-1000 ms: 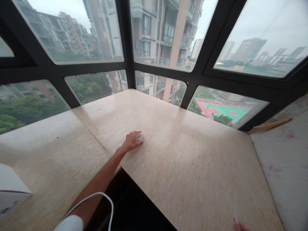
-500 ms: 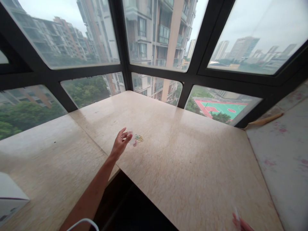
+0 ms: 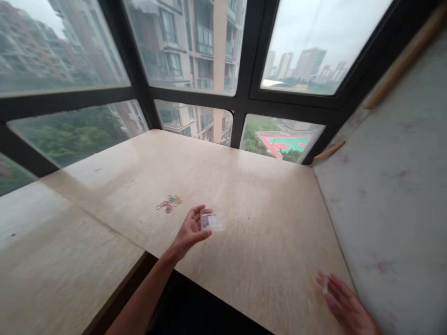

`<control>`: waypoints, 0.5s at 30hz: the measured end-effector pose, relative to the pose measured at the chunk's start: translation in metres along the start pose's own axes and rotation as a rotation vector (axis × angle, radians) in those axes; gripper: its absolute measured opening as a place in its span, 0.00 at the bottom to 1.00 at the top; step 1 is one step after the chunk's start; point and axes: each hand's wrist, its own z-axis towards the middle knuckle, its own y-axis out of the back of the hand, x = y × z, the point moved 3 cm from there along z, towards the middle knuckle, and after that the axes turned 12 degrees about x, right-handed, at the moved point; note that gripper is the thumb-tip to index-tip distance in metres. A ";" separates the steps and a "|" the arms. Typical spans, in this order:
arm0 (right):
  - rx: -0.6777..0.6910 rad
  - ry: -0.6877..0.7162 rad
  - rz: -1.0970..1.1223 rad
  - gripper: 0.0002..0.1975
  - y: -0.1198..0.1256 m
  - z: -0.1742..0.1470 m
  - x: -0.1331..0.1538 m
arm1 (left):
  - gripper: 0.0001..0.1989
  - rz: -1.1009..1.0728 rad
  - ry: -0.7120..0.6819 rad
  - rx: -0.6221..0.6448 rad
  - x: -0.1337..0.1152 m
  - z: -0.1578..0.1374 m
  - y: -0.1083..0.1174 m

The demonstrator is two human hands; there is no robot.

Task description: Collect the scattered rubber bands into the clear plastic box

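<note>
My left hand (image 3: 191,232), wearing a ring, is above the middle of the tabletop, its thumb and fingers closed round a small clear plastic box (image 3: 211,221). The far end of the box is smeared by motion. At the lower right, my right hand (image 3: 344,298) has a small clear piece (image 3: 325,284) at its fingertips; blur hides what kind of thing it is. Left of the box lies a loose cluster of small coloured rings (image 3: 171,202), green, yellow and pink, like rubber bands.
A pale marbled tabletop (image 3: 272,251) reaches to dark-framed windows (image 3: 195,97). Its front edge drops to a dark gap (image 3: 195,302). A floral-papered wall (image 3: 380,209) bounds the right side. A small dark speck (image 3: 13,235) lies at far left.
The view has swung to the right. My left hand has moved right, away from the rings, with the clear box. More of my right hand has come into view.
</note>
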 end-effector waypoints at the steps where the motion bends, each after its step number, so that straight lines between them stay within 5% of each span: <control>1: -0.045 -0.009 0.048 0.39 -0.001 0.000 0.006 | 0.36 0.005 0.020 0.062 0.011 0.005 -0.015; 9: -0.049 -0.070 0.636 0.14 -0.012 0.038 0.039 | 0.29 0.270 0.099 0.499 0.082 0.034 -0.135; 15: -0.045 -0.045 0.697 0.10 -0.011 0.076 0.032 | 0.32 0.604 0.077 0.582 0.093 0.047 -0.174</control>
